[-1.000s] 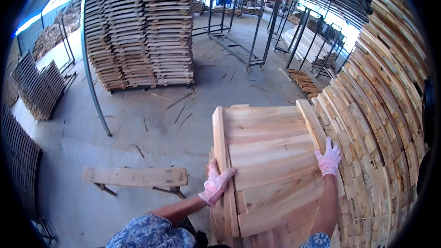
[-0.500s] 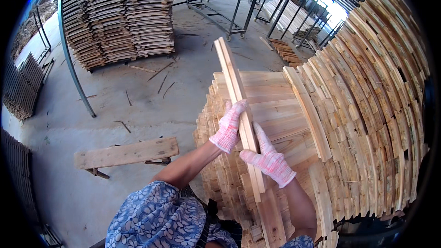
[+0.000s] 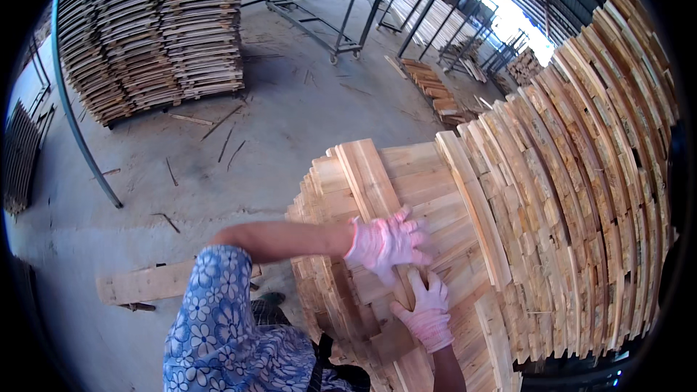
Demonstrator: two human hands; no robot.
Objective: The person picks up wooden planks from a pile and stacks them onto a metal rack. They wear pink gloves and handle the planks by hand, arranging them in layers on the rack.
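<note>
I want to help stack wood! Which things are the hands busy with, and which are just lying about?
Busy with:
left hand
right hand
wooden slat
near stack of boards

Lying about:
loose plank on the floor
far stack
metal rack

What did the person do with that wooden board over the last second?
The board, lifted and tilted half a second ago, now lies flat on the stack. The left hand and right hand, a second ago at opposite edges, came together and press on it. The tall piles and the loose plank stayed put.
</note>
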